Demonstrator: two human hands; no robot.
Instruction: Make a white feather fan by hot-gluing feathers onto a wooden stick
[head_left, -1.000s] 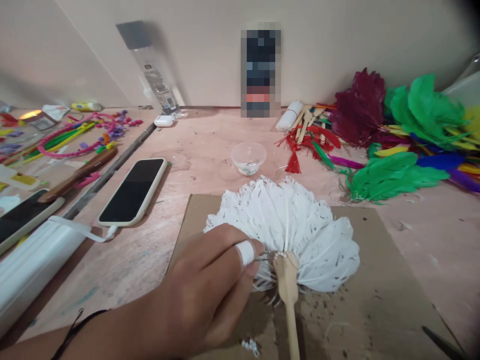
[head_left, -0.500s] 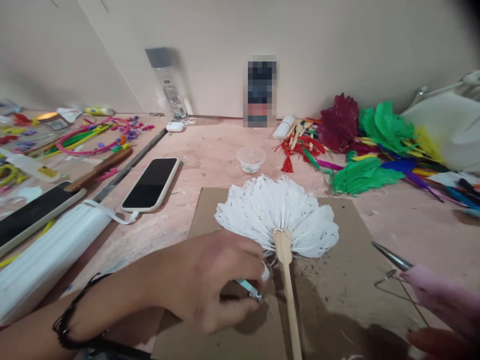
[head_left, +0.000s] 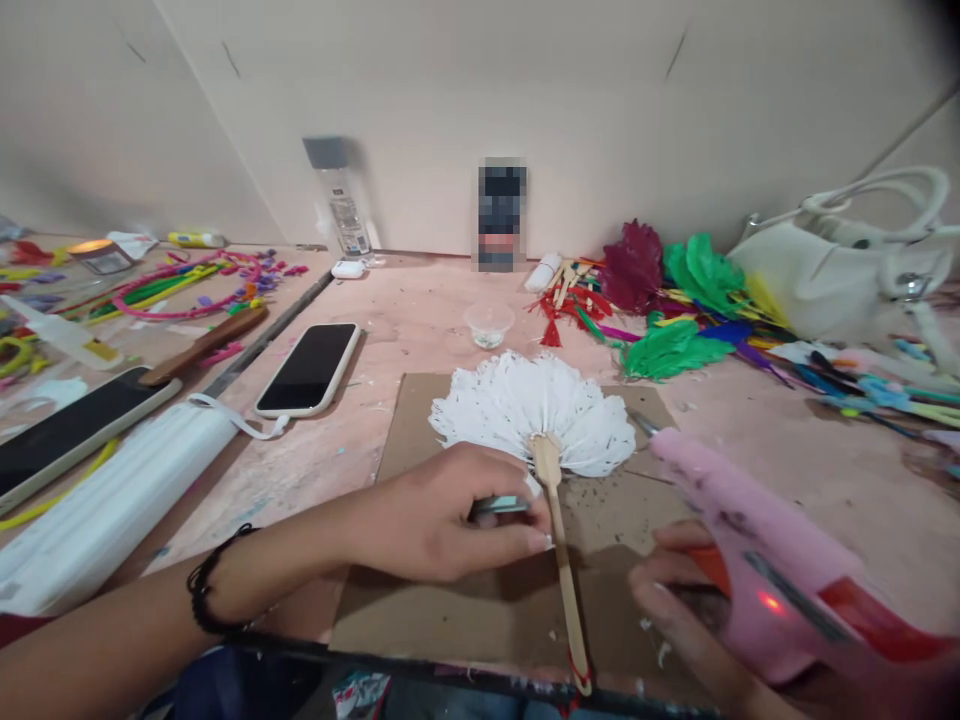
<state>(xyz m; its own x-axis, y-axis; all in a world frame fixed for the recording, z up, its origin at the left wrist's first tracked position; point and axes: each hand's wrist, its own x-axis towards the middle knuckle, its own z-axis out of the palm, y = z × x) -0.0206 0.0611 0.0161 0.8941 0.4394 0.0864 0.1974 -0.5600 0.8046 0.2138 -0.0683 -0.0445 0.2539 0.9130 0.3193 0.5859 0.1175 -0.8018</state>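
My right hand [head_left: 686, 600] is wrapped round the handle of a pink hot glue gun [head_left: 757, 510], its small light glowing orange. The gun's metal nozzle is at the right edge of a white feather fan [head_left: 525, 400]. Closed fingers of my left hand [head_left: 472, 520] hold a small teal tool [head_left: 501, 504] with a metal end, which looks like a nail clipper and is partly hidden. Those fingertips are close beside the fan's wooden handle [head_left: 567, 560]; whether they touch it I cannot tell. A red cord is tied at the handle's lower end. Under the fan lies brown cardboard [head_left: 442, 620].
Behind the fan stands a clear plastic cup [head_left: 489, 325]. Coloured feathers [head_left: 675, 345] and a white handbag [head_left: 832, 255] are at the back right. On the left are a phone [head_left: 309, 370], a white power bank [head_left: 120, 510] and another phone [head_left: 75, 430]. A bottle [head_left: 341, 200] leans against the wall.
The glue gun in my right hand has come in from the right, its nozzle now near the fan. My left hand keeps the teal tool and has shifted slightly closer to the fan's handle.
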